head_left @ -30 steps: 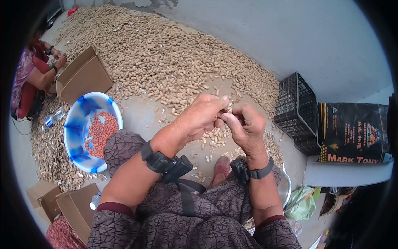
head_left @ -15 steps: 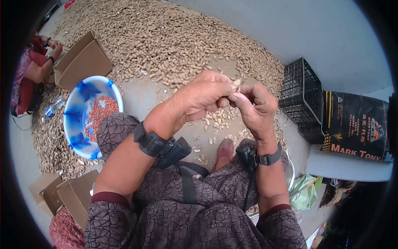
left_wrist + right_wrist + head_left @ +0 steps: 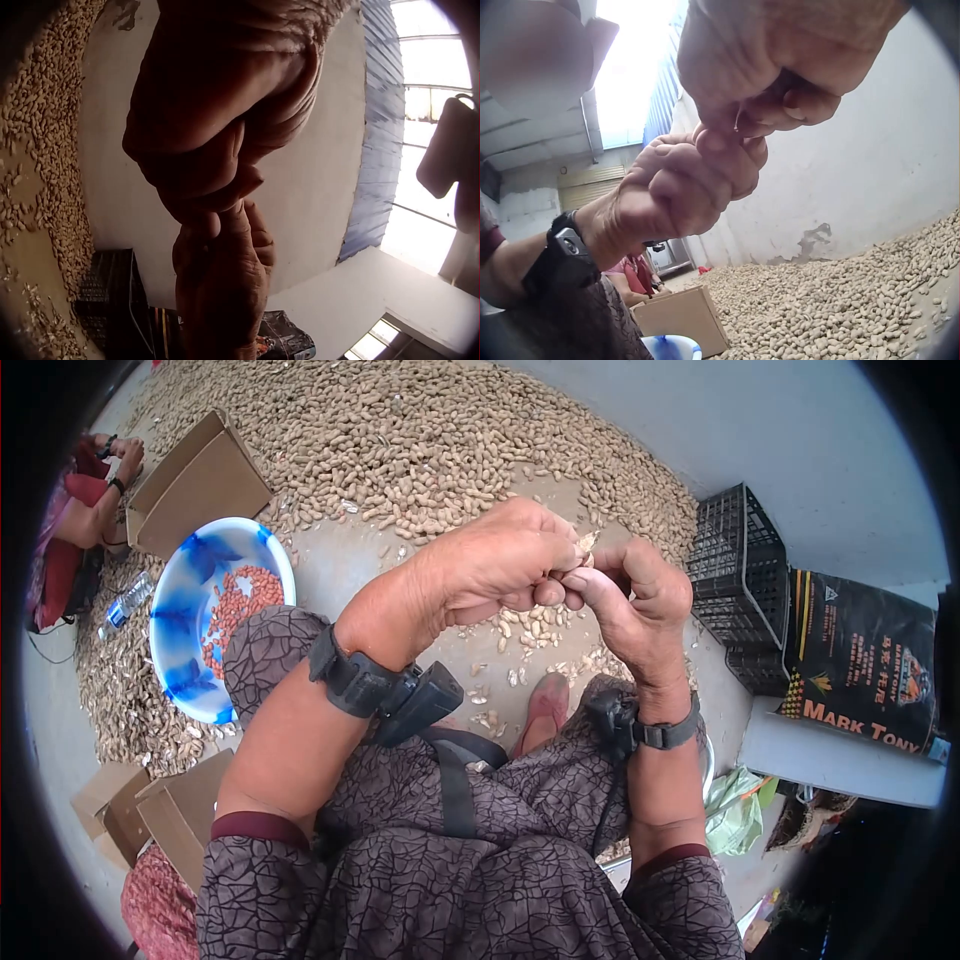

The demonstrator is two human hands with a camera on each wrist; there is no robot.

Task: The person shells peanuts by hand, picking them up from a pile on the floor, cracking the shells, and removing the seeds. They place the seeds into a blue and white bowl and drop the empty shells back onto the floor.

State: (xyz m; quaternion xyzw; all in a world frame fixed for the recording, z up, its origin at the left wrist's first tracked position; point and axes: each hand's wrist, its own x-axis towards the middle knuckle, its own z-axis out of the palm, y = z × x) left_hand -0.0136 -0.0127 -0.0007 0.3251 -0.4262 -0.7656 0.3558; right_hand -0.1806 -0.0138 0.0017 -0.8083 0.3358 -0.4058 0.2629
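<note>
Both hands meet in front of me over the floor, fingertips together around a peanut [image 3: 588,543]. Its pale, broken-looking shell sticks up between them in the head view. My left hand [image 3: 490,565] pinches it from one side, fingers curled. From the other side my right hand [image 3: 645,605] pinches it with thumb and curled fingers. In the left wrist view the left hand [image 3: 225,97] and right hand [image 3: 225,277] hide the peanut. A thin pale edge of shell shows under the right hand [image 3: 780,67] in the right wrist view.
Unshelled peanuts [image 3: 400,450] spread in a big pile ahead. A blue-and-white basin [image 3: 165,630] with red kernels [image 3: 240,605] stands by my left knee. Cardboard box [image 3: 195,490] and another person [image 3: 85,520] are far left; black crate [image 3: 740,570] and printed bag [image 3: 865,660] stand right.
Both hands have shifted right and slightly up in the head view, still pinching together. More of the pale shell shows between the fingertips. The background has tilted with the head.
</note>
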